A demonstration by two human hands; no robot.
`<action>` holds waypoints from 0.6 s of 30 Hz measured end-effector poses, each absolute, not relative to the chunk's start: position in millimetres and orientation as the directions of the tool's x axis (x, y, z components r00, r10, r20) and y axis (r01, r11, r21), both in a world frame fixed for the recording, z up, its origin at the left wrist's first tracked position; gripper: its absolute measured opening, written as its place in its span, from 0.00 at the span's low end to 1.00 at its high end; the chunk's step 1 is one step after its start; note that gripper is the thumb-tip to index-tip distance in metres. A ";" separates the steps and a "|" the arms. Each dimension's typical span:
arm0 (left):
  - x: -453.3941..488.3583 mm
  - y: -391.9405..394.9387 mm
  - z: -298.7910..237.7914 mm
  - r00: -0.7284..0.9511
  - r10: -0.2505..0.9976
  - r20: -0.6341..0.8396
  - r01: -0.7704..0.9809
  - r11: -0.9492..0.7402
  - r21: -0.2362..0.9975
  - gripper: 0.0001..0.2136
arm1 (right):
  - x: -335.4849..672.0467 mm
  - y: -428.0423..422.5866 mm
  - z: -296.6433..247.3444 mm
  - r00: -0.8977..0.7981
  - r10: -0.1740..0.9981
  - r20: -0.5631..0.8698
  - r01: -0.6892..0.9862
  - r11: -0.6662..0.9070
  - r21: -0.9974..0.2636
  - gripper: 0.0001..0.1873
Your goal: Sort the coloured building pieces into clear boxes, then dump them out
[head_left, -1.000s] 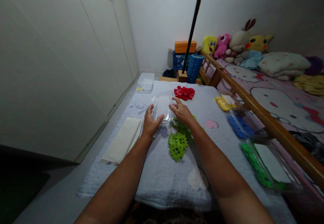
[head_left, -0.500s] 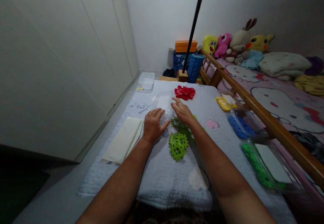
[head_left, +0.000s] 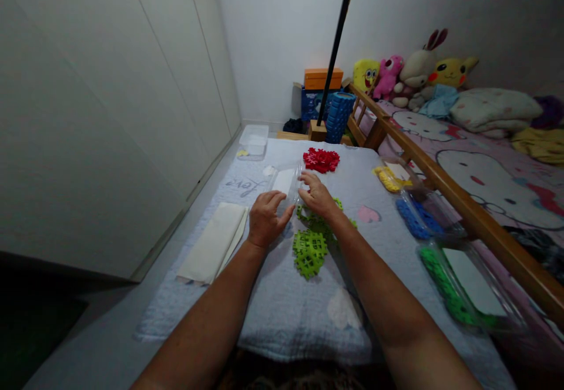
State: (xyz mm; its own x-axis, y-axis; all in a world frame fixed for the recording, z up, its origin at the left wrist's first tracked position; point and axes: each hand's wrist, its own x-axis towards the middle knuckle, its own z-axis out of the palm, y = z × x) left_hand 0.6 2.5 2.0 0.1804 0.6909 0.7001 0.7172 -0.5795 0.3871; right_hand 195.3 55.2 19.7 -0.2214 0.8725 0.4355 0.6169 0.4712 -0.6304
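Observation:
A clear plastic box [head_left: 285, 183] lies on the pale blanket [head_left: 273, 296] ahead of me. My left hand [head_left: 265, 218] rests at its near end, fingers curled loosely against it. On the box's right edge sits my right hand [head_left: 318, 197], fingers bent and touching the rim. Light green waffle pieces [head_left: 310, 251] lie in a pile just under and behind my right wrist. Beyond the box is a heap of red waffle pieces [head_left: 321, 160].
A folded cream cloth [head_left: 214, 242] lies left. At the far left corner stands another clear box [head_left: 253, 141]. Clear bags of yellow [head_left: 388, 180], blue [head_left: 412, 218] and green [head_left: 453, 296] pieces line the right, beside a wooden bed rail [head_left: 462, 208]. A black pole [head_left: 335, 43] rises behind.
My left hand slid from the box's left side onto its near end. The box has settled flatter on the blanket. My right hand stayed on its right edge.

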 end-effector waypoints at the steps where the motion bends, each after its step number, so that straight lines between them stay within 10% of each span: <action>1: 0.5 2.5 1.7 0.178 0.690 0.702 0.717 -0.580 0.388 0.10 | 196.2 50.2 19.2 -0.196 0.872 0.448 0.627 0.462 -0.627 0.20; 18: 2.1 2.2 1.2 0.203 0.723 0.660 0.719 -0.568 0.401 0.08 | 199.8 -87.8 18.1 -0.548 0.834 0.060 0.797 0.542 -0.267 0.42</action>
